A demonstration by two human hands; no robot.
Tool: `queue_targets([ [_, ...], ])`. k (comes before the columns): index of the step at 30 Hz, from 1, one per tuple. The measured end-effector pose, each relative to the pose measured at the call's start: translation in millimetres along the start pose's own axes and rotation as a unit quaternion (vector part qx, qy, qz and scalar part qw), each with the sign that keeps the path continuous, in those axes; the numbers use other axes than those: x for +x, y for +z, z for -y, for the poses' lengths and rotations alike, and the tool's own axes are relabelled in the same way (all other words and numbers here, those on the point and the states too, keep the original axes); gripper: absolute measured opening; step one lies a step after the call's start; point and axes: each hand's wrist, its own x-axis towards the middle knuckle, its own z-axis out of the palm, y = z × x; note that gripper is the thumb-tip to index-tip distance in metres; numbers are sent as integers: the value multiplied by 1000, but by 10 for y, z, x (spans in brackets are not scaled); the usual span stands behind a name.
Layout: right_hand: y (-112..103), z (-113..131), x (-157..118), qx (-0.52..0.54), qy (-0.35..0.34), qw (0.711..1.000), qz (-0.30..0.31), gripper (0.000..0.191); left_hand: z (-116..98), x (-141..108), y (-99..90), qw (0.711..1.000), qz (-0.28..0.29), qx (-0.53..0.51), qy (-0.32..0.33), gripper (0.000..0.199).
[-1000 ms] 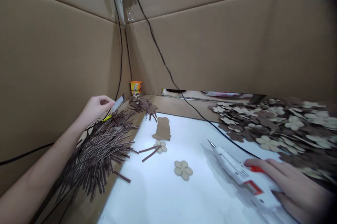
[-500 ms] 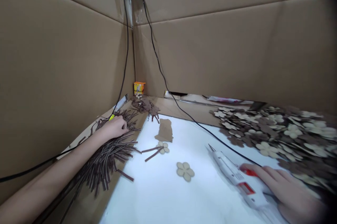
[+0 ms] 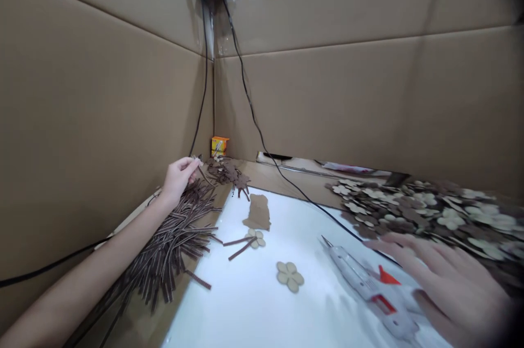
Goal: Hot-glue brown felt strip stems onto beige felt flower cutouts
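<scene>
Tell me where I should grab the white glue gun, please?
Grab the fat back part of the white glue gun, near the red trigger, coming from the right, where the right hand is. The gun lies on its side with its thin metal tip pointing away, so keep your fingers off that end.

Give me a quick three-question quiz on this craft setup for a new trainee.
1. Which hand is above the white hot glue gun, left or right?
2. True or false: two brown strips touch the tan flower cutout.
3. What colours is the small box in the corner?

Key: 1. The right hand. 2. True. 3. Orange and yellow.
</scene>
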Motion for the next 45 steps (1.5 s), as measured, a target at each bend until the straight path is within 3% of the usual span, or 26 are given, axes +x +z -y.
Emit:
queue_targets([
  [3,-268,384,259,47,-83,995,5,41,-257,-99,60,998,26,-47,30,37],
  [8,-555,1060,620,247,-77,962,85,30,-655,-334,167,989,108,-99,34,31],
  [10,-555,1273,755,363,-44,922,127,33,-752,-442,227,979,142,-144,7,31],
  [13,-455,1501,932,504,6,853,137,27,-827,-583,324,947,188,-250,-71,27],
  [16,-342,1610,1029,552,30,827,106,17,-822,-664,406,916,220,-310,-127,27],
  [19,-308,1600,1046,579,45,807,109,22,-739,-681,453,927,212,-276,-140,32],
  [21,-327,1543,1037,600,56,789,119,23,-670,-677,453,968,129,-191,-95,41],
  [23,-359,1466,1030,615,68,777,118,22,-629,-679,429,995,1,-92,27,61],
  [24,-374,1428,1028,619,75,773,114,21,-627,-684,413,992,-43,-51,109,68],
  [25,-388,1393,1025,621,83,771,111,20,-640,-692,399,980,-50,-16,192,69],
  [26,-400,1362,1022,622,90,770,108,20,-666,-702,390,964,-16,9,265,64],
  [28,-416,1320,1011,622,102,769,106,23,-734,-721,400,938,110,31,327,44],
  [31,-414,1291,975,621,120,768,102,28,-813,-740,485,946,226,-34,228,30],
  [34,-367,1269,924,623,147,762,95,27,-814,-746,599,947,265,-164,81,23],
  [36,-322,1248,887,621,166,760,90,26,-784,-745,662,935,284,-210,24,16],
  [40,-263,1213,831,612,194,761,99,23,-715,-741,748,929,313,-197,-22,20],
  [45,-257,1205,812,615,215,746,135,27,-700,-779,776,925,329,-190,-30,27],
])
